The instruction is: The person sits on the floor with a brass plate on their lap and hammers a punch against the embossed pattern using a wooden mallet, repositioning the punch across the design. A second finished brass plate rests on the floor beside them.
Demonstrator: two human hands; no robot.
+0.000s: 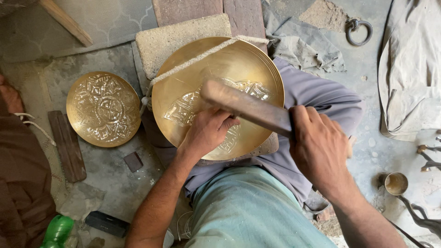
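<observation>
Resting on the person's lap, a shallow brass dish (pixel 239 69) tilts toward the camera, its hollow bearing a partly chased pattern and nothing else. A cord (pixel 193 60) runs slantwise across its upper rim and ties it down. The left hand (pixel 206 131) is closed with its fingers bunched against the dish's inner face; whatever small tool it may pinch is hidden, so I cannot tell. The right hand (pixel 319 147) is clamped round the handle of a wooden mallet (pixel 245 105), whose dark head lies over the middle of the dish, just above the left hand and covering part of the pattern.

Two brass dishes show in all: the second dish (pixel 103 109), smaller and fully patterned, lies flat on the floor to the left, well apart, also holding nothing. Behind the lap dish sits a stone block (pixel 177 36). One wooden slat (pixel 68 146) lies beside the second dish, with a small dark block (pixel 133 161) near it. To the right stand a small metal cup (pixel 396 183) and an iron ring (pixel 357 31); crumpled cloth (pixel 308 43) lies between the ring and the dish. A green bottle (pixel 57 230) shows at lower left.
</observation>
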